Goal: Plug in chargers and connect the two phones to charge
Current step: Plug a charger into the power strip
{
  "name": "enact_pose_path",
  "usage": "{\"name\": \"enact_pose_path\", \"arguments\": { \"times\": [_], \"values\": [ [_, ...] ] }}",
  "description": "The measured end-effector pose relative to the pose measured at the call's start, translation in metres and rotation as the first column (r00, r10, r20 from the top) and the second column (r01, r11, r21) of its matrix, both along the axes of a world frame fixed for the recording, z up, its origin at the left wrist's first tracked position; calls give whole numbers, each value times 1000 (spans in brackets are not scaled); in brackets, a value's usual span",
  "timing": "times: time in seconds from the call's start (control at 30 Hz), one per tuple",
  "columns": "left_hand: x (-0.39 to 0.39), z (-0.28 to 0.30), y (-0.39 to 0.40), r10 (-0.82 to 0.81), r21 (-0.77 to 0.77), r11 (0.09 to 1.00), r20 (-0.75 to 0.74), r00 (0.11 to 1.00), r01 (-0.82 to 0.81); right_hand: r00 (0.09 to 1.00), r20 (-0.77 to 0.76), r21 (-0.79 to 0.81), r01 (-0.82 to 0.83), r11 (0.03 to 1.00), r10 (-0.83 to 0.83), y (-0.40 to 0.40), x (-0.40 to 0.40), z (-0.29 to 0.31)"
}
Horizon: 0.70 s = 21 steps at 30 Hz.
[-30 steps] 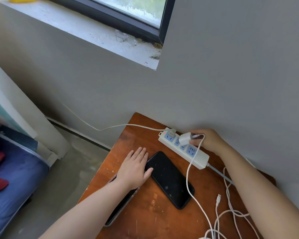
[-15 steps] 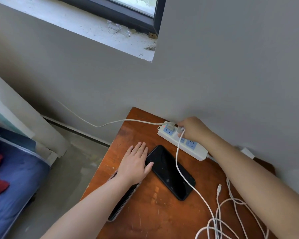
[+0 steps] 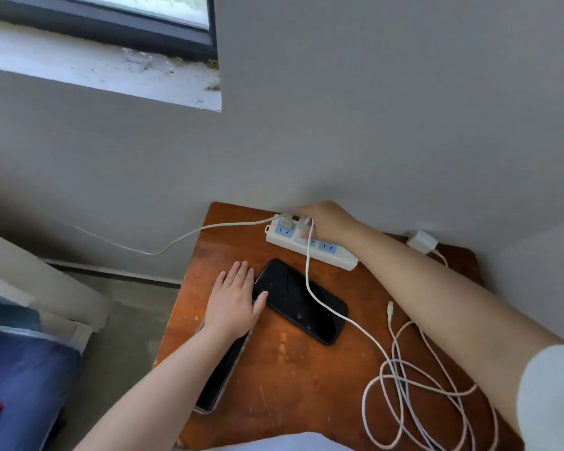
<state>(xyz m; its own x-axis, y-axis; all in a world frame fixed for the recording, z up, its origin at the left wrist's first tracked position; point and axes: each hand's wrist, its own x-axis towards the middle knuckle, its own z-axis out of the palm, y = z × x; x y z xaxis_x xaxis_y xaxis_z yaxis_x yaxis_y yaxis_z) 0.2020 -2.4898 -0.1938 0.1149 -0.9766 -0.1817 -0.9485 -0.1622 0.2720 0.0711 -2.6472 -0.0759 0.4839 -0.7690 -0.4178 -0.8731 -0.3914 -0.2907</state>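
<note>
A white power strip (image 3: 331, 252) with blue sockets lies at the back of the wooden table (image 3: 306, 379), against the wall. My right hand (image 3: 326, 218) grips a white charger (image 3: 305, 224) on the strip's second socket. Its white cable (image 3: 339, 315) runs across a black phone (image 3: 302, 301) lying screen up. My left hand (image 3: 233, 304) rests flat, fingers apart, on the table and over the top of a second phone (image 3: 220, 375) near the left edge. Another white charger (image 3: 422, 241) lies at the back right.
Loose white cables (image 3: 414, 395) coil on the table's right side, one free connector (image 3: 390, 309) pointing up. The strip's own cord (image 3: 176, 240) trails left off the table. A bed with blue bedding (image 3: 17, 379) stands left, across a strip of floor.
My right hand has carried the charger from above the strip down onto its second socket. The left hand has stayed flat on the table. The camera has shifted.
</note>
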Motion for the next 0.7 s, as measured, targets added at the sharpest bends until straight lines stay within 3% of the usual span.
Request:
{"name": "enact_pose_path", "arguments": {
  "times": [0.13,0.23,0.37,0.47,0.7],
  "values": [
    [-3,7,4,16,-41,999,88,996,-12,974,191,-29,127,991,-119,26,-48,-3],
    [-7,9,6,4,-83,997,81,997,3,960,180,-17,221,975,-214,56,-93,-17],
    [-9,12,8,-11,-64,998,25,1000,13,934,176,64,305,950,-311,97,-134,-37],
    [-11,19,5,-81,-68,995,-26,996,80,924,194,35,328,944,-328,106,-136,-44],
    [-33,70,-59,-113,-328,944,-242,964,28,940,214,13,270,963,-267,121,-124,-53]
  ]
}}
